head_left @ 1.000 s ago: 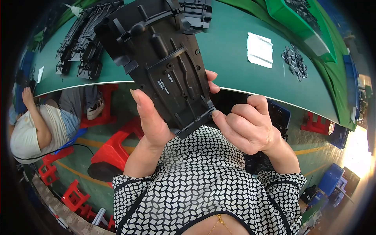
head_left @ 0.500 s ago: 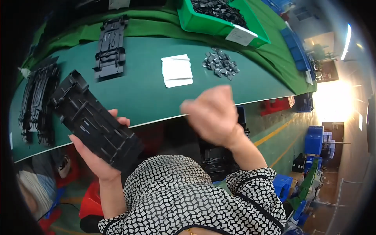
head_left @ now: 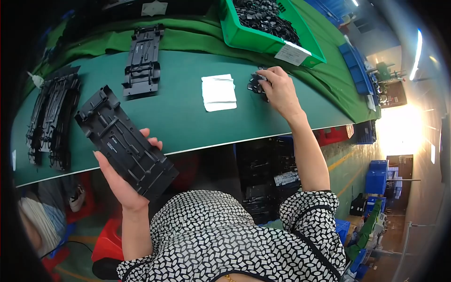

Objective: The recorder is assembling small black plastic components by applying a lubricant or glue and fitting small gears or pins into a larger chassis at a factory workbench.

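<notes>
My left hand is wrapped round a black plastic toy-car chassis, holding it tilted over the table's near edge with its ribbed side up. The thumb lies along one side and the fingertips show at the other. On the right, my right hand reaches down to a pile of small black plastic pieces and covers much of it. Its fingers are bent together at the pile; what is between them is too small to make out.
A folded white cloth or paper lies between my hands. Another chassis lies farther back, and several more sit side by side at the left. A green bin of black pieces stands behind the pile. Black parts lie below the table edge.
My right hand has moved up and away from in front of me to the pile of small pieces. My left hand still holds the chassis, now slightly farther right in the view.
</notes>
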